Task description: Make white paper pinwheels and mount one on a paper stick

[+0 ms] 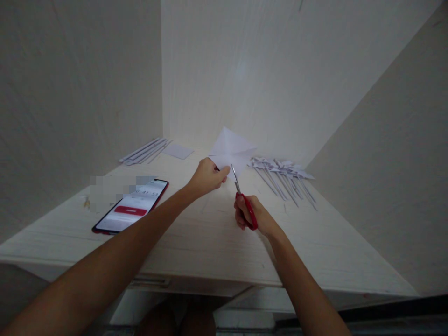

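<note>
Pinched in my left hand (210,177) is a white square of paper (229,142), held up with one corner pointing away from me. Creases run across it, and slits show at its left and right corners. My right hand (254,214) is closed around the red handles of a pair of scissors (251,212). Their metal blades point up and away, against the near part of the paper, just right of my left thumb. Whether the blades are parted there is too small to tell.
Paper pinwheels on sticks (285,172) lie in a pile at the right. Rolled paper sticks (145,151) and a flat paper square (178,150) lie at the back left. A phone (133,207) showing a timer rests near my left forearm. Walls enclose the white table (210,247).
</note>
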The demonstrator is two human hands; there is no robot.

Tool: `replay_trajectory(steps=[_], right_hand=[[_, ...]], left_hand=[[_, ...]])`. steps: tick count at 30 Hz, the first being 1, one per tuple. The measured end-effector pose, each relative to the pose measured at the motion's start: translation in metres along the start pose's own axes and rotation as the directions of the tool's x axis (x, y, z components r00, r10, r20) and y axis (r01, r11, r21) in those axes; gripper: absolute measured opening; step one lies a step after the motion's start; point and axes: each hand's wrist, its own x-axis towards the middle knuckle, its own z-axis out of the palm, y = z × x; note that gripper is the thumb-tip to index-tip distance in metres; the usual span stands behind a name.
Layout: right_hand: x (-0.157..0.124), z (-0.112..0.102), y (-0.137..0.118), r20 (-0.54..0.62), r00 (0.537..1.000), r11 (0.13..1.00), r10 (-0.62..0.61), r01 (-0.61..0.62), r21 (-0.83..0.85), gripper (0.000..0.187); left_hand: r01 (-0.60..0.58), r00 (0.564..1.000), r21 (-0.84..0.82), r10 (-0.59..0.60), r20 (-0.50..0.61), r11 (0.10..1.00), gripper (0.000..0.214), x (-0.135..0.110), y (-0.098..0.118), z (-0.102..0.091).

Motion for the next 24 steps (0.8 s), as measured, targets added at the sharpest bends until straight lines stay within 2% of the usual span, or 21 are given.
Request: replay_trajectory(steps=[6,11,15,20,22,23,24], right_hand=[[-0.001,-0.001,-0.003,-0.021,0.999,0.994,0.026,-0.028,-0.107,0.055],[-0.001,0.0,-0.004,-0.024,0.999,0.995,0.043,-0.045,-0.088,0.055],[-0.002,-0.003,-0.003,0.034,0.998,0.995,0.044,-0.04,-0.087,0.056],[-0.006,-0.014,-0.003,0.123,0.992,0.999,-0.009,0.014,-0.038,0.053],[-0.007,-0.018,-0.005,0.028,0.999,0.999,-0.046,0.047,-0.006,0.053],[-0.007,-0.019,-0.006,-0.087,0.993,0.996,-0.084,0.086,0.021,0.051],[-0.006,-0.02,-0.008,-0.235,0.963,0.988,-0.133,0.147,0.041,0.048]], left_hand=[[0.049,0.999,-0.009,-0.049,0.014,0.999,0.026,-0.001,0.002,0.0],[0.043,0.999,-0.011,-0.043,0.013,0.999,0.027,-0.002,0.003,0.0],[0.048,0.999,0.003,-0.048,-0.004,0.999,0.029,0.0,0.0,0.0],[0.023,0.989,0.037,-0.017,-0.147,0.999,0.03,0.007,-0.008,-0.007],[0.02,0.988,0.053,-0.012,-0.153,0.998,0.031,0.009,-0.01,-0.011],[0.029,0.991,0.06,-0.02,-0.133,0.998,0.031,0.009,-0.011,-0.013],[0.04,0.994,0.069,-0.033,-0.103,0.997,0.031,0.01,-0.011,-0.014]])
